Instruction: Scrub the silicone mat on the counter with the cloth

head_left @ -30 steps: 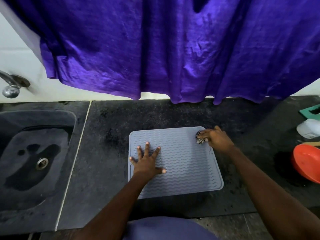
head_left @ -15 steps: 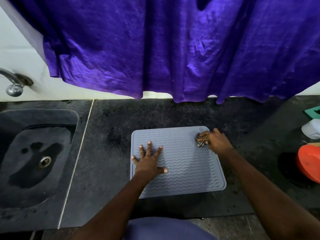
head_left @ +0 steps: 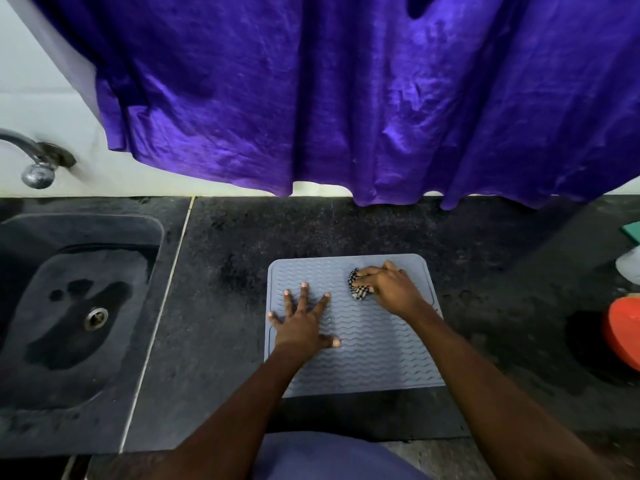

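We note grey wavy-ribbed mat (head_left: 374, 358); left hand (head_left: 301, 323) splayed flat on it; right hand (head_left: 388, 289) clenches checkered cloth (head_left: 358, 289).

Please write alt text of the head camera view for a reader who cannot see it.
A person's right hand presses a checkered cloth on a grey silicone mat while the left hand lies flat on it, fingers spread. The mat lies on a dark counter, beside a sink.

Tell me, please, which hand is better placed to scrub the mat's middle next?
The right hand: it grips the checked cloth on the mat, while the left hand lies flat, pinning it.
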